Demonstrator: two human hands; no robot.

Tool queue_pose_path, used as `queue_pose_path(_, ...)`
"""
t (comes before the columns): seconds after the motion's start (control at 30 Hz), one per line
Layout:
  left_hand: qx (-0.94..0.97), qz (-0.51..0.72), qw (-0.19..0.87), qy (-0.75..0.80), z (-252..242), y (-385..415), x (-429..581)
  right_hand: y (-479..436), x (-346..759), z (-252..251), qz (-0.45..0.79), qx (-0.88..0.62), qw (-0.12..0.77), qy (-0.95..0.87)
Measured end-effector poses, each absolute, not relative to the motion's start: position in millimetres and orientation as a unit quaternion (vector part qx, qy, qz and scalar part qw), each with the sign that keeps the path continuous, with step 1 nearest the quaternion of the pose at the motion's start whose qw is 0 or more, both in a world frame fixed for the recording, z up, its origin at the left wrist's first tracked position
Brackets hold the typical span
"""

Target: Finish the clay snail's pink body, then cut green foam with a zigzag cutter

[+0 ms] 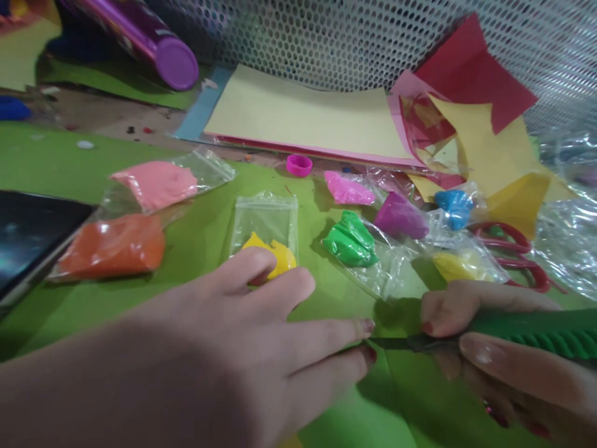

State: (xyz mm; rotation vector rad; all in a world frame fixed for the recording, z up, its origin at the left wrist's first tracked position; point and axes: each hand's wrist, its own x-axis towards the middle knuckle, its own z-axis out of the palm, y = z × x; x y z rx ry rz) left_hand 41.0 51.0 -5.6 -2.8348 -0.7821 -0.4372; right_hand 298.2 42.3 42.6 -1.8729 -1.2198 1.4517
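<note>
My left hand (261,336) lies back up over the green surface, its fingers stretched toward the right. Two of its fingertips are close to the tip of a dark blade, and nothing shows clearly between them. My right hand (485,336) is closed around a utility knife (536,328) with a ridged green handle, its blade pointing left. Just beyond my left knuckles is a small zip bag (265,214) with yellow clay (278,258), partly hidden by the fingers. A bag of green clay (351,239) lies between and beyond the two hands.
Bagged orange clay (116,246), pink clay (161,183), purple clay (401,214) and blue clay (454,207) lie around. Red-handled scissors (525,270) are at right, a dark flat device (32,233) at left. Coloured paper (308,112) and a purple tube (177,62) lie behind.
</note>
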Motion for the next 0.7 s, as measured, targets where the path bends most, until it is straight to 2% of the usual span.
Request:
queue_pose_path(0.13, -0.953, -0.137, 0.085, -0.256, -6, 52, 43, 45, 297, 42, 0.524, -0.686, 0.237, -0.445)
queue_pose_path(0.3, -0.952, -0.143, 0.077, -0.258, -9, 53, 41, 46, 298, 43, 0.574, -0.659, 0.240, -0.423)
queue_pose_path(0.5, -0.956, -0.149, 0.079, -0.242, -11, 55, 40, 52, 308, 41, 0.534, -0.646, 0.183, -0.514)
queue_pose_path(0.7, -0.948, -0.174, 0.078, -0.256, -15, 53, 43, 67, 318, 34, 0.534, -0.523, 0.162, -0.644)
